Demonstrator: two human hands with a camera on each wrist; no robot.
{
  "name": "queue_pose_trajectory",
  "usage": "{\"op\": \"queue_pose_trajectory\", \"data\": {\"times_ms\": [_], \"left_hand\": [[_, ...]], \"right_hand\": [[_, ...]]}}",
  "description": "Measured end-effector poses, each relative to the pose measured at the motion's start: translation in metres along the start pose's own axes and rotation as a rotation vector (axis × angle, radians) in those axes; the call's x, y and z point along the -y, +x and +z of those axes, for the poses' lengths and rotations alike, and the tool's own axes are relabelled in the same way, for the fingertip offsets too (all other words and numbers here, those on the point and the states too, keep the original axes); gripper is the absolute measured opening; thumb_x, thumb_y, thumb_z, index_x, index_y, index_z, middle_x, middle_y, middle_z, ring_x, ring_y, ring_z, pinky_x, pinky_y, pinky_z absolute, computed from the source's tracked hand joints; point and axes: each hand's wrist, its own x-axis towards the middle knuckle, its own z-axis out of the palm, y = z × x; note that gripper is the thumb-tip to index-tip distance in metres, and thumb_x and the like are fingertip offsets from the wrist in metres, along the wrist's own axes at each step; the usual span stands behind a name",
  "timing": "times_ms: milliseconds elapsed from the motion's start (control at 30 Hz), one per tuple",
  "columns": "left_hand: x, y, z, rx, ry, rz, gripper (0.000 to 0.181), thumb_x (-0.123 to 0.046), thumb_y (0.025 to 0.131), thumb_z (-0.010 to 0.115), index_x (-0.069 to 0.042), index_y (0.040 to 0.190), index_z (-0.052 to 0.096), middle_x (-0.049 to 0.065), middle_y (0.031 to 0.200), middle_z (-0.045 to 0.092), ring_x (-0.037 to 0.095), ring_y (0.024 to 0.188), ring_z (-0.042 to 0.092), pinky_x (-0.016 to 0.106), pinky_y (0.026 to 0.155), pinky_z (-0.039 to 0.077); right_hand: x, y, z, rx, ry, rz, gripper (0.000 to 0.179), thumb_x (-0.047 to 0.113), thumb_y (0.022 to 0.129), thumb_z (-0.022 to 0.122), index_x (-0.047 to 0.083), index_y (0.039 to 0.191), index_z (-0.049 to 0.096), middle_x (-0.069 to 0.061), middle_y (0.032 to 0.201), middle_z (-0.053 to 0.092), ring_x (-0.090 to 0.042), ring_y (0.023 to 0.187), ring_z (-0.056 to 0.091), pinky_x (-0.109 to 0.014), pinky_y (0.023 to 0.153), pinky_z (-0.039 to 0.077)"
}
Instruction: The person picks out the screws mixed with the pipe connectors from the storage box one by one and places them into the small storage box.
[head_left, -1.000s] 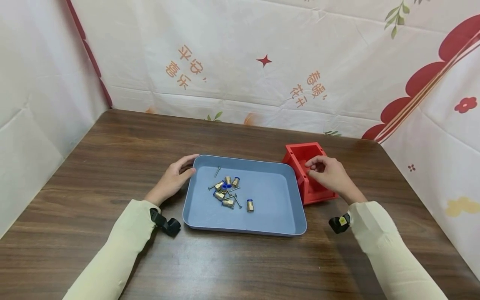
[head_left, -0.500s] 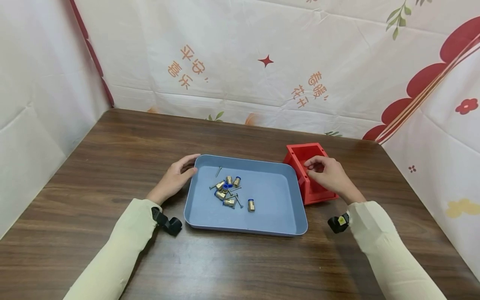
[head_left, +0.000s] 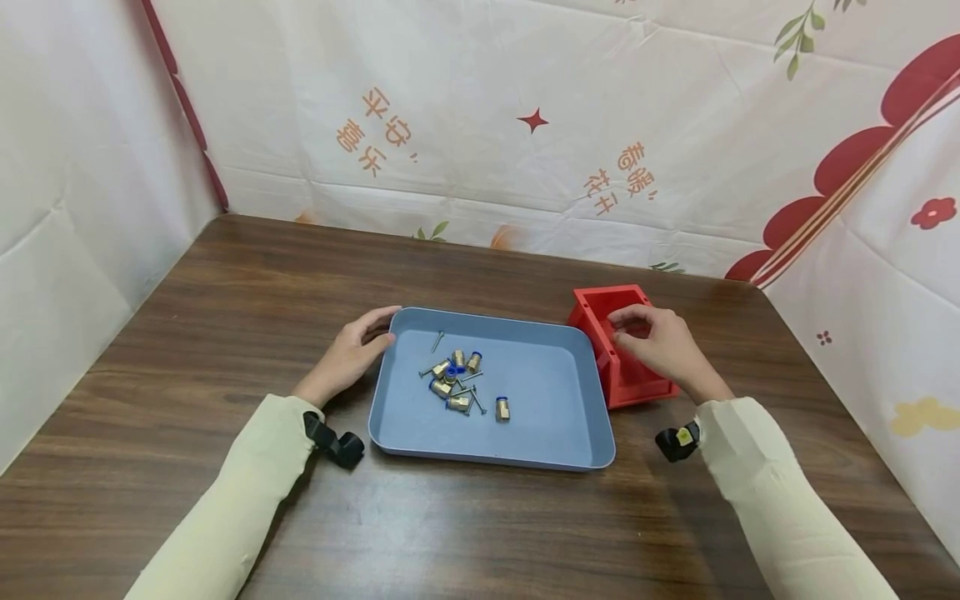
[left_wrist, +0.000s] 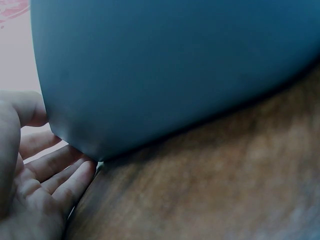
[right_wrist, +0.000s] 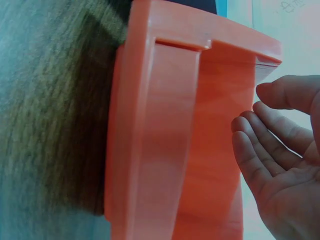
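My left hand (head_left: 345,357) rests against the left end of the blue tray (head_left: 558,446), thumb near its rim. In the left wrist view, loosely extended fingers (left_wrist: 75,182) touch the tray's outer corner. On the tray lie several brass push-in fittings with blue collars (head_left: 459,403) and several screws (head_left: 478,402), mostly in one cluster. One fitting (head_left: 502,409) lies apart to the right. My right hand (head_left: 663,346) hovers over the red plastic bin (head_left: 630,392); the right wrist view shows thumb and fingers parted, with nothing between them.
The bin stands right beside the tray's right end. Both are on a dark wood-grain table (head_left: 480,533). A white printed cloth (head_left: 465,125) hangs behind the table and along its sides.
Over the bin, the right thumb and fingers have spread slightly apart. The left hand, tray, fittings and screws hold their places; the head view has shifted a little.
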Motion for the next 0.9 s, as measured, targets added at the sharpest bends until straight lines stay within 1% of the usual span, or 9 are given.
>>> {"op": "queue_pose_trajectory", "data": {"times_ms": [167, 400, 667, 900], "left_hand": [[0.0, 0.0, -0.001, -0.003, 0.01, 0.002, 0.047, -0.013, 0.1, 0.045, -0.006, 0.146, 0.036, 0.02, 0.147, 0.04, 0.035, 0.136, 0.038, 0.052, 0.11, 0.031], [0.001, -0.001, -0.001, 0.002, 0.013, -0.006, 0.047, -0.014, 0.101, 0.045, -0.008, 0.146, 0.036, 0.02, 0.146, 0.04, 0.034, 0.135, 0.038, 0.052, 0.11, 0.032], [-0.001, 0.0, 0.0, 0.007, 0.009, -0.01, 0.047, -0.014, 0.1, 0.045, -0.007, 0.146, 0.036, 0.02, 0.146, 0.04, 0.034, 0.135, 0.038, 0.052, 0.11, 0.032], [-0.001, 0.0, 0.0, 0.005, 0.009, -0.003, 0.047, -0.013, 0.1, 0.045, -0.006, 0.146, 0.036, 0.02, 0.146, 0.04, 0.034, 0.135, 0.039, 0.052, 0.11, 0.032]], "right_hand": [[0.005, 0.002, -0.001, -0.013, 0.004, -0.002, 0.04, 0.016, 0.09, 0.063, 0.002, 0.126, 0.056, -0.022, 0.123, 0.058, -0.037, 0.107, 0.057, -0.052, 0.089, 0.051], [0.016, 0.005, -0.002, 0.002, 0.024, -0.015, 0.039, 0.017, 0.091, 0.063, 0.003, 0.127, 0.056, -0.021, 0.124, 0.058, -0.037, 0.109, 0.056, -0.051, 0.091, 0.051], [0.024, 0.006, -0.001, -0.002, 0.043, -0.064, 0.035, 0.014, 0.092, 0.061, 0.001, 0.125, 0.058, -0.021, 0.121, 0.06, -0.035, 0.106, 0.06, -0.05, 0.091, 0.051], [0.027, 0.013, 0.005, -0.035, 0.032, -0.089, 0.033, 0.008, 0.09, 0.061, 0.0, 0.121, 0.06, -0.021, 0.115, 0.063, -0.033, 0.101, 0.062, -0.049, 0.089, 0.052]]}}
